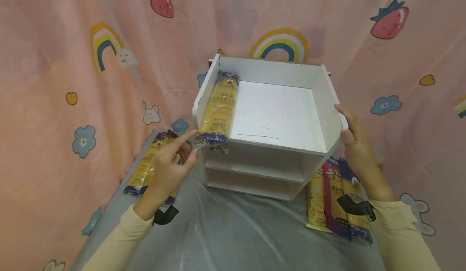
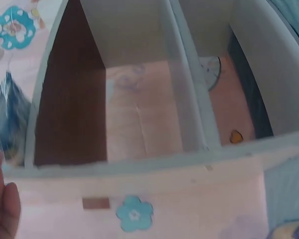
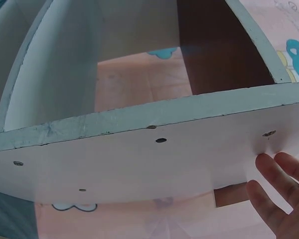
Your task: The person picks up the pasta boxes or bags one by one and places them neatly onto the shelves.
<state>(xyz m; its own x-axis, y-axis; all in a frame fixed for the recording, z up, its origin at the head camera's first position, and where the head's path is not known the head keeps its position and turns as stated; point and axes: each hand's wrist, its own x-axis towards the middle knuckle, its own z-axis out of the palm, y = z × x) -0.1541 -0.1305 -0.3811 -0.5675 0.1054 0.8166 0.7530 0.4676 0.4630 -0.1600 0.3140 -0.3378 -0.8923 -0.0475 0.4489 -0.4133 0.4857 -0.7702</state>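
Note:
A white shelf unit (image 1: 280, 101) with a tray-like top stands in the middle of the head view. A yellow and purple pack of spaghetti (image 1: 218, 109) lies along the left wall of its top level, its printed end jutting past the front edge. My left hand (image 1: 169, 166) is beside that end, index finger extended toward the shelf's left front corner, with nothing held. On the other side my right hand (image 1: 358, 145) rests on the outer face of the right side panel (image 3: 114, 159). Its fingers (image 3: 276, 179) look straight in the right wrist view.
Several spaghetti packs (image 1: 145, 166) lie on the grey cloth (image 1: 233, 230) left of the shelf, partly behind my left hand. More pasta packs (image 1: 333, 198) lie at the right, below my right forearm. A pink patterned curtain (image 1: 182, 40) hangs behind.

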